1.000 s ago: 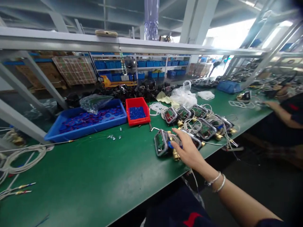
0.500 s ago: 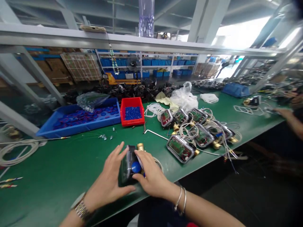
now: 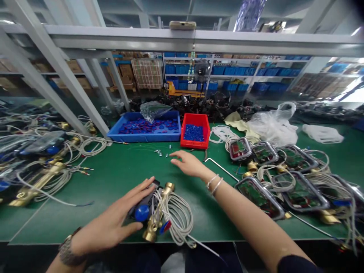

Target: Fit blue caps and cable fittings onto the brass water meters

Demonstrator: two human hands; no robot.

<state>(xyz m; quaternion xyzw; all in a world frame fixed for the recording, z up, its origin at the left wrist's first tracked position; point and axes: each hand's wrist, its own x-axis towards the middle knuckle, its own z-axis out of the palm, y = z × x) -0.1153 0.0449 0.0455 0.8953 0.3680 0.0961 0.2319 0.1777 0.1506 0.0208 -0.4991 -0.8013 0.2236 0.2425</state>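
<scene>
My left hand [image 3: 113, 218] lies against the dark housing of a water meter [image 3: 142, 206], fingers along its far side and thumb at its near side. The meter rests on the bench on its side, with a round blue cap, a brass pipe body [image 3: 159, 212] and a coiled grey cable [image 3: 180, 216] facing right. A small blue-and-red disc [image 3: 165, 226] hangs by the brass. My right hand [image 3: 186, 163] is off the meter, reaching over the bench with thumb and forefinger apart and nothing seen in it. Just beyond its fingertips lie several small clear pieces [image 3: 159, 153].
A blue tray [image 3: 142, 137] of blue-and-red discs and a red bin [image 3: 195, 144] of small blue parts stand behind. A hex key [image 3: 220, 167] lies at right, near several open-faced meters [image 3: 304, 193]. More meters [image 3: 42, 148] with cables are piled left. A shelf beam [image 3: 127, 41] crosses above.
My right hand has left the meter and moved forward towards the small clear pieces. My left hand stays at the meter, which now shows its brass body and cable. The view has turned left.
</scene>
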